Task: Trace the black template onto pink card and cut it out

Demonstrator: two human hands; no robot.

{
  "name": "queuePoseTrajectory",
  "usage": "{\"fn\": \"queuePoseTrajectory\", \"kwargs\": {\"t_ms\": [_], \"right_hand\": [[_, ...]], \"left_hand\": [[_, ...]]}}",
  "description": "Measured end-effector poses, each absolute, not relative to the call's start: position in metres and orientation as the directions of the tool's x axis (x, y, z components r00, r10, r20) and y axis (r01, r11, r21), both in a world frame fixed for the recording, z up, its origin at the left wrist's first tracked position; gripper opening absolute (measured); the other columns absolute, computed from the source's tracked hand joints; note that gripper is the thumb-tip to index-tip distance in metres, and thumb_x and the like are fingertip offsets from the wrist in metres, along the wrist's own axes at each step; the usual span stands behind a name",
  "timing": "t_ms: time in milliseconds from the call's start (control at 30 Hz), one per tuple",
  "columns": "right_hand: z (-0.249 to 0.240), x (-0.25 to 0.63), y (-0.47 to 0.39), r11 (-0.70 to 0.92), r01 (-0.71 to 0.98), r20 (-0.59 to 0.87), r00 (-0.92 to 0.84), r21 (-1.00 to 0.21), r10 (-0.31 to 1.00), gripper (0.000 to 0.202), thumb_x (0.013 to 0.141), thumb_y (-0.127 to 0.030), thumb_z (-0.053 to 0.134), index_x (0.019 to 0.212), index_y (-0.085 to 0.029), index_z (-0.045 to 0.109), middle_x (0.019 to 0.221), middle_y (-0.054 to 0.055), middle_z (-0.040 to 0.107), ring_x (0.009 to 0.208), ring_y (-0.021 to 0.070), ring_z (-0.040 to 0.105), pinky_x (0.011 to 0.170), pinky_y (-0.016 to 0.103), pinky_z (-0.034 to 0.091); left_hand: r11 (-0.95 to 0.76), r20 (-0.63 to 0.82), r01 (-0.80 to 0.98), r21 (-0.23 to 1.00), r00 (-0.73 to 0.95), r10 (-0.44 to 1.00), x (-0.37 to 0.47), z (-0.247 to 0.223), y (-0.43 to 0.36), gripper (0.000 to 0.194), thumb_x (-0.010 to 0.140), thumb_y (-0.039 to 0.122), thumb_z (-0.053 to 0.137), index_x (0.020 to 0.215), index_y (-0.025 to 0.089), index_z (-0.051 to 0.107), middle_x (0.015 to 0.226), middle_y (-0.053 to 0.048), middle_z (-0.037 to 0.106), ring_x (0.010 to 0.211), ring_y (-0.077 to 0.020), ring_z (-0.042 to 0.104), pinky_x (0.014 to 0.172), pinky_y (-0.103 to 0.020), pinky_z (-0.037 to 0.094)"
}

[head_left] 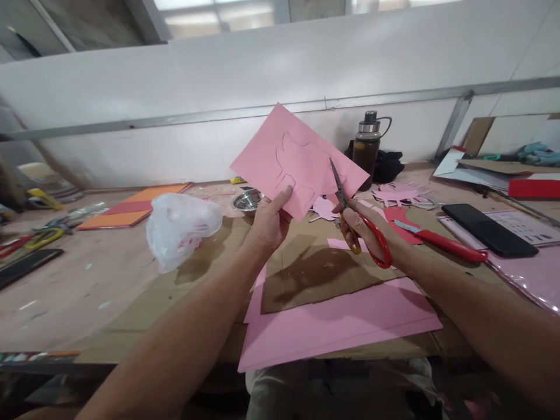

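Observation:
My left hand [273,220] grips a pink sheet of paper [301,149] by its lower edge, thumb on the front. An outline is drawn on the sheet in dark line. In my right hand [361,224] are scissors [381,248] with red and yellow handles, my fingers through the loops. Their blades lie at the right part of the sheet, pointing up and left; whether the blades are parted is hard to see. Below both hands lies brown cardboard [301,286] over larger pink sheets [341,332].
Cut pink shapes [402,194], a red-handled knife [450,244] and a black phone [490,229] lie on the right. A dark bottle [366,151] stands behind. Leftward are a metal bowl [248,200], a white plastic bag [181,227] and orange sheets [118,219].

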State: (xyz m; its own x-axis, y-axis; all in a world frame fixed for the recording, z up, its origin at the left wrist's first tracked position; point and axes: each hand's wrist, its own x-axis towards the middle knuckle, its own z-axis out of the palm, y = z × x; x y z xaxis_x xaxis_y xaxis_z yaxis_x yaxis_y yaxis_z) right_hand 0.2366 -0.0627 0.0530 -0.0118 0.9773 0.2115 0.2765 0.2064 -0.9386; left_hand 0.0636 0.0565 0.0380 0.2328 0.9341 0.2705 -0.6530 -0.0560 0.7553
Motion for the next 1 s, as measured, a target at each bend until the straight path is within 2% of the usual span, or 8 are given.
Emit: {"fn": "queuePoseTrajectory", "kwargs": {"t_ms": [133, 333, 533, 800, 1000], "right_hand": [[0.042, 0.241, -0.056, 0.226, 0.295, 0.225, -0.038, -0.928, 0.974, 0.033, 0.095, -0.056, 0.049, 0.094, -0.023, 0.049, 0.065, -0.005, 0.044, 0.051, 0.0106, 0.045, 0.051, 0.025, 0.041], [0.042, 0.242, -0.056, 0.194, 0.346, 0.190, -0.048, -0.918, 0.981, 0.035, 0.096, -0.056, 0.047, 0.086, -0.023, 0.044, 0.072, -0.002, 0.050, 0.055, 0.0101, 0.049, 0.050, 0.024, 0.039], [0.045, 0.242, -0.059, 0.182, 0.393, 0.170, -0.066, -0.901, 0.983, 0.033, 0.097, -0.055, 0.044, 0.093, -0.023, 0.047, 0.074, -0.002, 0.050, 0.057, 0.0113, 0.050, 0.054, 0.027, 0.042], [0.054, 0.239, -0.063, 0.164, 0.530, 0.161, -0.051, -0.832, 0.986, 0.032, 0.098, -0.051, 0.043, 0.085, -0.022, 0.046, 0.070, -0.001, 0.051, 0.060, 0.0135, 0.050, 0.057, 0.028, 0.041], [0.060, 0.238, -0.065, 0.164, 0.568, 0.148, -0.073, -0.807, 0.986, 0.030, 0.098, -0.044, 0.044, 0.078, -0.022, 0.043, 0.070, -0.003, 0.048, 0.058, 0.0112, 0.047, 0.058, 0.027, 0.038]], "left_hand": [[-0.047, 0.271, -0.640, 0.767, 0.257, 0.928, 0.060, 0.037, 0.061, 0.027, 0.078, 0.026, 0.077, 0.102, 0.017, 0.072, 0.117, -0.009, 0.074, 0.120, -0.0245, 0.064, 0.100, -0.033, 0.055], [-0.071, 0.297, -0.627, 0.776, 0.264, 0.917, 0.056, 0.036, 0.065, 0.029, 0.079, 0.028, 0.077, 0.104, 0.015, 0.072, 0.114, -0.009, 0.075, 0.114, -0.0246, 0.067, 0.096, -0.034, 0.057], [-0.072, 0.290, -0.604, 0.794, 0.272, 0.917, 0.054, 0.038, 0.065, 0.031, 0.080, 0.029, 0.075, 0.107, 0.015, 0.070, 0.118, -0.011, 0.073, 0.109, -0.0256, 0.069, 0.088, -0.035, 0.059], [-0.022, 0.245, -0.588, 0.809, 0.301, 0.922, 0.051, 0.039, 0.065, 0.036, 0.082, 0.032, 0.074, 0.113, 0.015, 0.068, 0.120, -0.013, 0.072, 0.106, -0.0259, 0.070, 0.092, -0.039, 0.058], [-0.065, 0.288, -0.605, 0.793, 0.278, 0.916, 0.050, 0.036, 0.070, 0.034, 0.081, 0.031, 0.075, 0.111, 0.015, 0.070, 0.125, -0.013, 0.070, 0.111, -0.0261, 0.069, 0.096, -0.040, 0.057]]}}
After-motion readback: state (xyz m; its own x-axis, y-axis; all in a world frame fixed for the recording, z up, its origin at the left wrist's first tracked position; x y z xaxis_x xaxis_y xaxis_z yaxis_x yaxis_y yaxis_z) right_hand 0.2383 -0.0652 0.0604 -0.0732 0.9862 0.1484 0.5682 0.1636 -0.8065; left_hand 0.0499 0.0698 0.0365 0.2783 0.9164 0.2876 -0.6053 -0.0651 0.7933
